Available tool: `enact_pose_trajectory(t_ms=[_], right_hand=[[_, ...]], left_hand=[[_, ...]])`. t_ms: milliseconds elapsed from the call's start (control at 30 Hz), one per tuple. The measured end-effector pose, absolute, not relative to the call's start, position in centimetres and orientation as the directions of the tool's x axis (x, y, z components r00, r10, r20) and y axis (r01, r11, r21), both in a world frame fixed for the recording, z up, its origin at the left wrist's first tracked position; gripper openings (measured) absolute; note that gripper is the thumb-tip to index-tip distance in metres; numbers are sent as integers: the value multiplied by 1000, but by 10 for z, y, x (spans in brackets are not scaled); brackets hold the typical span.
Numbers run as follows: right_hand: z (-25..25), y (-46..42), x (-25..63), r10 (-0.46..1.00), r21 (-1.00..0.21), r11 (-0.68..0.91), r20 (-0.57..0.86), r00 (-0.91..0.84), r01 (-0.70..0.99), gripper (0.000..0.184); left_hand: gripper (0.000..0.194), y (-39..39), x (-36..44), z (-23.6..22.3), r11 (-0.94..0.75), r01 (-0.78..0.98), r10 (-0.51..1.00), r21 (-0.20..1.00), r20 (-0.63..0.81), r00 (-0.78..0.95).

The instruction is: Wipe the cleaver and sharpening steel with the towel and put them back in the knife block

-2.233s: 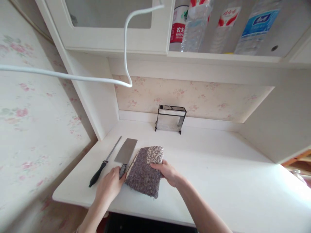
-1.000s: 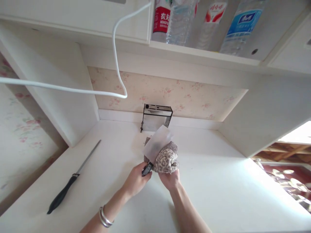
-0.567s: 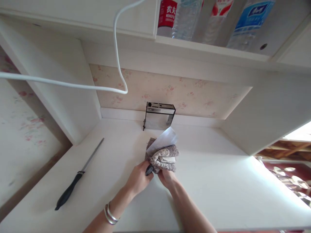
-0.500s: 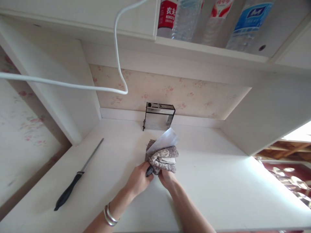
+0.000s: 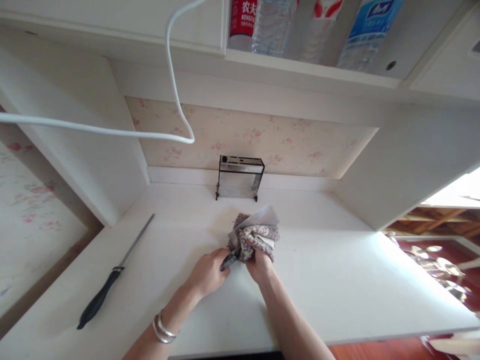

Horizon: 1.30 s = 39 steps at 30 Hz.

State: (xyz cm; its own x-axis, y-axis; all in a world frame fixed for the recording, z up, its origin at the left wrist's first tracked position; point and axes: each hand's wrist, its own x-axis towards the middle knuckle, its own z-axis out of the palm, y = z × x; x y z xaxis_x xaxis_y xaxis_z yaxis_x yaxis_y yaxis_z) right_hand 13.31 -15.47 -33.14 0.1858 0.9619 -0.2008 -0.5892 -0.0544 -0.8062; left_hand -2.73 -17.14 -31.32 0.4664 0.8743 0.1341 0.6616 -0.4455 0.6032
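My left hand [image 5: 210, 270] is closed around the dark handle of a kitchen knife with a broad blade [image 5: 265, 216]. The blade points up and to the right, away from me. A brown-and-white cloth [image 5: 262, 237] is bunched over the lower part of the blade and covers it. My right hand [image 5: 259, 265] grips this cloth from below, against the knife; some of its fingers are hidden in the folds. Off to the left, a sharpening steel [image 5: 107, 292] with a black handle lies on the white counter [image 5: 180, 240].
A knife block [image 5: 240, 177] with metal top and black edges stands against the back wall. A white cable [image 5: 112, 132] hangs across the upper left. Several plastic bottles [image 5: 273, 27] stand on the shelf overhead. Side panels bound the counter left and right.
My right hand has shifted the cloth on the blade, and its folds are bunched differently. The left hand still holds the handle, more of which shows. The whole view has shifted slightly.
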Motion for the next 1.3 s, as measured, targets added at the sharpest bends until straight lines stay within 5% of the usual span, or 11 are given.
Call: enact_pose_trajectory(t_ms=[100,633,967,1200,1300], right_hand=[[-328,-152,141,927,-735,-7,-259,272,-677,32],[-318,-138,193,907,-737,245,-55,417,-630,42],[-317,-139,196,910,-744,237,-56,412,-625,44],[-321,-137,198,874,-613,308,-120,471,-727,37],[-324,-135,209,825,-526,315,-260,502,-790,30]], left_hand=[[28,-170,-32,-313,-468,678,864,566,134,485],[25,-168,-39,-311,-514,737,840,440,82,537],[27,-160,-51,-308,-575,736,817,359,302,491],[28,-162,-58,-308,-620,741,762,259,425,489],[28,-161,-65,-309,-627,751,736,207,471,486]])
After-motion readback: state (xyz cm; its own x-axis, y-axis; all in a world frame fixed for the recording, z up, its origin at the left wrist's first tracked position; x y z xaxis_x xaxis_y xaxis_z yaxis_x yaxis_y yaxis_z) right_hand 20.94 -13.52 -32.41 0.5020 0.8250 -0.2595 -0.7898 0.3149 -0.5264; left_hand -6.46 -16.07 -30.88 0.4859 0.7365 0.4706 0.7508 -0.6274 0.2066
